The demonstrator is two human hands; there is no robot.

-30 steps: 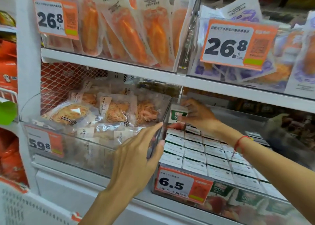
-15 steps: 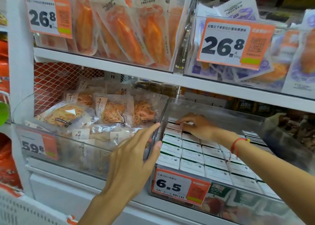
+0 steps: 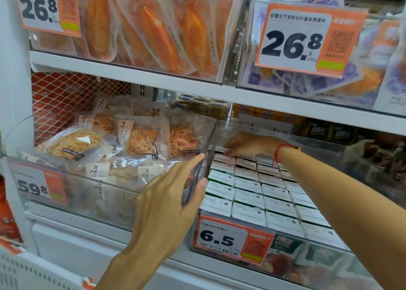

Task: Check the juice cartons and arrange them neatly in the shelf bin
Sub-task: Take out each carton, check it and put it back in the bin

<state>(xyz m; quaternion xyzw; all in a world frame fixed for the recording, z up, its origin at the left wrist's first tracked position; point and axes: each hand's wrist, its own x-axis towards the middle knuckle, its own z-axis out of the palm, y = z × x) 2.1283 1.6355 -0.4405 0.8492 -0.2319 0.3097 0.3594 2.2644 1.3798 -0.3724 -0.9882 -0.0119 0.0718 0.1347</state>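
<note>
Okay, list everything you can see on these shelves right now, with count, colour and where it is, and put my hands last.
juice cartons: many, white tops, packed in rows in the clear bin on the lower right
juice bin: one, clear plastic, lower shelf right
6.5 price tag: one, orange and white, front of the juice bin
shredded snack packs: several, clear with orange contents, lower left bin
59.8 price tag: one, orange and white, front of the left bin
orange fillet packs: several, upper shelf left
26.8 price tags: two, orange and white, upper shelf
left hand: on the divider wall between the bins
right hand: on the back row of cartons, red string at the wrist
</note>
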